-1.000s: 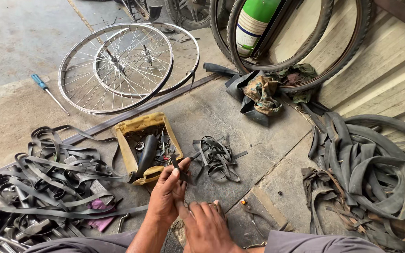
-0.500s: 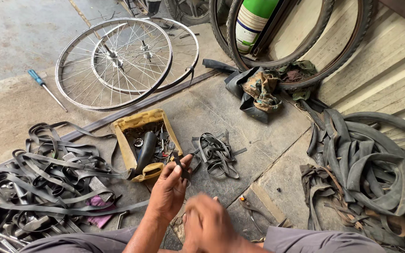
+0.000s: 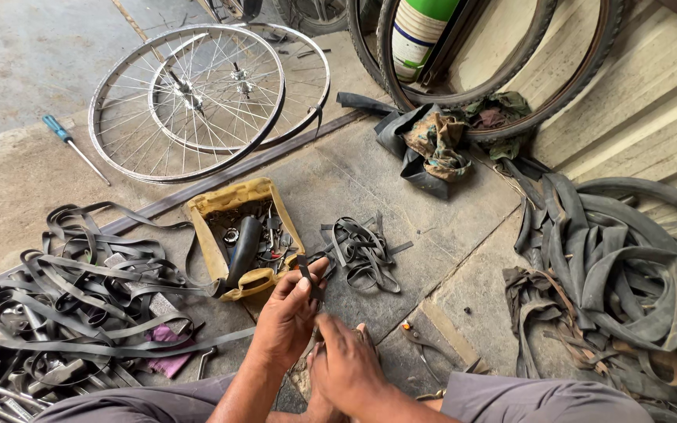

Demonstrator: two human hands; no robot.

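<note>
Pinching a short black rubber strip (image 3: 308, 280) upright, left hand (image 3: 287, 317) sits above right hand (image 3: 346, 368), whose grip I cannot tell

A narrow strip of black rubber (image 3: 310, 280), pinched upright between the fingertips of the left hand (image 3: 287, 317), stands just beside a yellow parts tray above the concrete floor, its lower end hidden

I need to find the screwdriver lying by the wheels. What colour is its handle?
Blue. The screwdriver lies on the floor left of the wheels; the head view, the only one, shows it.
</note>
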